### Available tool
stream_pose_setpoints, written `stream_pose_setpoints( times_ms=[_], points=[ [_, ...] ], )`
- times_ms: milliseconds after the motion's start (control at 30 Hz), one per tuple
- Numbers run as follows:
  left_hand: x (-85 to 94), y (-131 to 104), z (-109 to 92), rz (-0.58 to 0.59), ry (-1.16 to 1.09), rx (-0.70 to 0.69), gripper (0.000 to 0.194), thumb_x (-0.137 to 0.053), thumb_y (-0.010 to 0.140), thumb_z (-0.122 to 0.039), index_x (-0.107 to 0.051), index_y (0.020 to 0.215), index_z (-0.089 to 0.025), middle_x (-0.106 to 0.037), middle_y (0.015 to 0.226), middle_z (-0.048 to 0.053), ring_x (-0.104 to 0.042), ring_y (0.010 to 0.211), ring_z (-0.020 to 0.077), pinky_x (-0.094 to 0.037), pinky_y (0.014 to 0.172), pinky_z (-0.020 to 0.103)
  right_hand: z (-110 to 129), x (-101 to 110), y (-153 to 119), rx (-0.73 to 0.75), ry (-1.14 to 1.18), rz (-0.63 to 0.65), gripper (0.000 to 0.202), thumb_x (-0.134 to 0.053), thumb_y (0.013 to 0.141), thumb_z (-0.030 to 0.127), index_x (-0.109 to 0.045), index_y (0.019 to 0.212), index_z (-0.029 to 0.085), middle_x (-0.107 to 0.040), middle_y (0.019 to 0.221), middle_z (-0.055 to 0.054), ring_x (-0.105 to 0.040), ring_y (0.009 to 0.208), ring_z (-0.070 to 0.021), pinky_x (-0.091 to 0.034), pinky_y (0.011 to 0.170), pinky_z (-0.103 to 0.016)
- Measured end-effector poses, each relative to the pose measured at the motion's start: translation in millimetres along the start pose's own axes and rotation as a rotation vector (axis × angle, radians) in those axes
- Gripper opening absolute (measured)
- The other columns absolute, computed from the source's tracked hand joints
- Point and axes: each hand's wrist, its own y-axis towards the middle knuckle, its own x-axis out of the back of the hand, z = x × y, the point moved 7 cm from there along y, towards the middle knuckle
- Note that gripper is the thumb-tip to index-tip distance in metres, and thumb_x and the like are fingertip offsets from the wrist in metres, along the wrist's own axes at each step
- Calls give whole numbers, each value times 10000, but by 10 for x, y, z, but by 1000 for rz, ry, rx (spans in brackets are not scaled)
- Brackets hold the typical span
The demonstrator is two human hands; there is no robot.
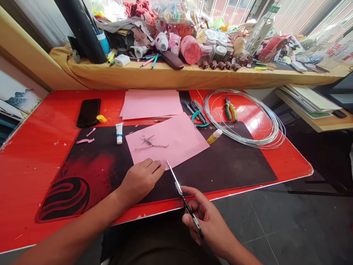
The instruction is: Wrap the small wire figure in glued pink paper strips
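My left hand (143, 178) lies at the lower edge of a pink paper sheet (182, 136), its fingers closed together; whatever they may pinch is too small to name. A small twisted wire figure (149, 142) rests on that sheet, just beyond the hand. Scissors (178, 187) with a black handle are gripped in my right hand (205, 217). Their blades look closed and point up and left, the tip close to the sheet's lower edge and right of my left fingertips.
On the black mat (234, 165) are a white tube (119, 133) and a glue stick (214, 137). Behind lie a phone (88, 112), more pink sheets (151, 104), cutters (197, 112), pliers (231, 110) and a wire coil (271, 127). A crowded ledge (154, 78) borders the red table.
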Motion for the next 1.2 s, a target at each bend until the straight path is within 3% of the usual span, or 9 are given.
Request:
stream_pose_setpoints(
  times_ms=[767,1000,1100,1200],
  points=[
    [-27,-20,1,29,-20,5,199,-532,1021,-81,-703,1062,-173,-752,964,57,-663,819,212,-520,675,342,27,18,48,-5,-22,29,839,-904,780,600,-529,1455,271,-535,776,90,-419,395,-18,-328,355,-159],
    [-67,61,62,170,-94,71,216,-521,1016,-104,-719,996,-189,-738,916,63,-684,799,209,-542,660,326,34,23,35,37,-4,86,870,-862,789,675,-514,1463,250,-553,812,67,-427,389,-22,-325,370,-177],
    [23,141,254,110,-219,143,245,-491,1058,-175,-734,1051,-203,-775,988,63,-722,900,205,-570,780,318,36,37,13,38,-13,97,881,-851,795,687,-514,1476,243,-549,806,59,-448,399,-29,-302,381,-176],
    [94,194,701,57,-256,365,259,-493,1068,-263,-740,1136,-229,-785,1124,66,-718,1071,234,-566,923,358,7,58,8,44,2,106,899,-851,791,693,-509,1493,246,-533,810,59,-426,397,-22,-302,381,-175]
  ],
)
